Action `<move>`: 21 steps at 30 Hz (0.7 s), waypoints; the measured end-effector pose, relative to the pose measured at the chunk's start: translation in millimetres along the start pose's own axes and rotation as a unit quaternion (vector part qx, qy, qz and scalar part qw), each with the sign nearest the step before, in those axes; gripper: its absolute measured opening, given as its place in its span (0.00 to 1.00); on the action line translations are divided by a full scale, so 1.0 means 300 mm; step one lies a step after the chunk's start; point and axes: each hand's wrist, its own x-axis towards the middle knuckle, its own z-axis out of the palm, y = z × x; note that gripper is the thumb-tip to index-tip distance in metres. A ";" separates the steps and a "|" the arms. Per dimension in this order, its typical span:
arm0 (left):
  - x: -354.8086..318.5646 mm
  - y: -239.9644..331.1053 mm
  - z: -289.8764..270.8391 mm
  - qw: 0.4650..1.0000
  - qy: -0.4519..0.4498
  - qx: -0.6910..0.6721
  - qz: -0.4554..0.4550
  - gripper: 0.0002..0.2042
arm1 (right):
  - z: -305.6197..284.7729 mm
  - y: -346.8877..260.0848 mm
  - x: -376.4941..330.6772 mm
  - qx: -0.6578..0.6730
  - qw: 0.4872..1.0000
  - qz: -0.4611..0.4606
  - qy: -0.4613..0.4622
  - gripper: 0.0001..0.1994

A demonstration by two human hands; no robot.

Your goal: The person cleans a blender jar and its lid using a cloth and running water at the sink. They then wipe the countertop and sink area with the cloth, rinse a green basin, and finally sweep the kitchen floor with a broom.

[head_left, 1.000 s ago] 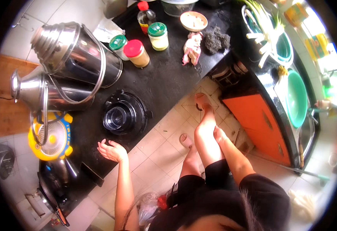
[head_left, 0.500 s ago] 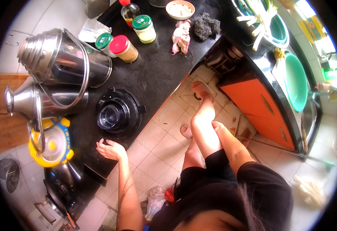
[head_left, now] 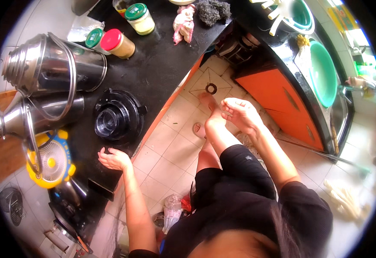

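Note:
My left hand point(head_left: 115, 159) is held palm up at the near edge of the black counter point(head_left: 151, 73), fingers loosely spread and nothing in it. Just beyond it sits a black round ring-shaped piece point(head_left: 130, 114) with a clear cup-like part point(head_left: 107, 122) at its middle; the hand does not touch it. Out over the floor and my raised leg, my right hand point(head_left: 241, 114) hangs in the air. Its fingers are bent, with a small gap between thumb and fingertips, and I see nothing held there.
Two steel flasks point(head_left: 46, 64) and a yellow-blue fan point(head_left: 52, 161) line the left side. Lidded jars point(head_left: 118, 44), a pink-white cloth point(head_left: 183, 25) and a dark scrubber point(head_left: 213, 12) lie farther back. Orange cabinets point(head_left: 278, 107) and a green basin point(head_left: 323, 73) stand at right.
My right hand has come up from behind my leg into the open. My view has shifted, so the counter things sit farther left and higher. The left hand stays near the counter edge.

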 end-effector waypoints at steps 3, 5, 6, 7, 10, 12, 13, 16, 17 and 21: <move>0.006 -0.002 -0.002 1.000 0.005 -0.004 0.008 0.12 | 0.187 -0.133 -0.140 0.029 0.996 -0.033 -0.081 0.09; 0.004 0.000 -0.007 1.000 0.002 0.000 0.007 0.13 | 0.255 -0.177 -0.183 0.036 0.991 -0.041 -0.118 0.11; 0.002 0.004 -0.004 1.000 -0.002 0.000 0.005 0.13 | 0.277 -0.190 -0.197 0.036 0.991 -0.041 -0.126 0.11; 0.005 0.007 -0.003 1.000 -0.005 0.001 0.006 0.13 | 0.297 -0.202 -0.212 0.038 0.989 -0.042 -0.134 0.12; 0.005 -0.001 -0.001 1.000 -0.004 0.005 0.004 0.13 | 0.349 -0.233 -0.248 0.033 0.988 -0.052 -0.145 0.14; 0.002 -0.011 -0.006 1.000 -0.014 0.007 -0.003 0.13 | 0.360 -0.240 -0.257 0.018 0.987 -0.061 -0.145 0.14; 0.004 -0.002 -0.010 1.000 -0.017 0.006 -0.009 0.13 | 0.362 -0.250 -0.260 0.007 0.987 -0.065 -0.145 0.14; -0.004 0.008 -0.016 0.999 -0.028 0.013 -0.025 0.13 | 0.334 -0.263 -0.240 0.032 0.983 -0.072 -0.165 0.14; 0.005 0.025 -0.017 0.999 -0.025 0.009 -0.028 0.13 | 0.311 -0.267 -0.214 0.048 0.979 -0.078 -0.180 0.13; 0.009 0.040 -0.029 0.999 -0.020 0.000 -0.032 0.14 | 0.144 -0.245 -0.016 -0.409 0.907 -0.103 -0.013 0.08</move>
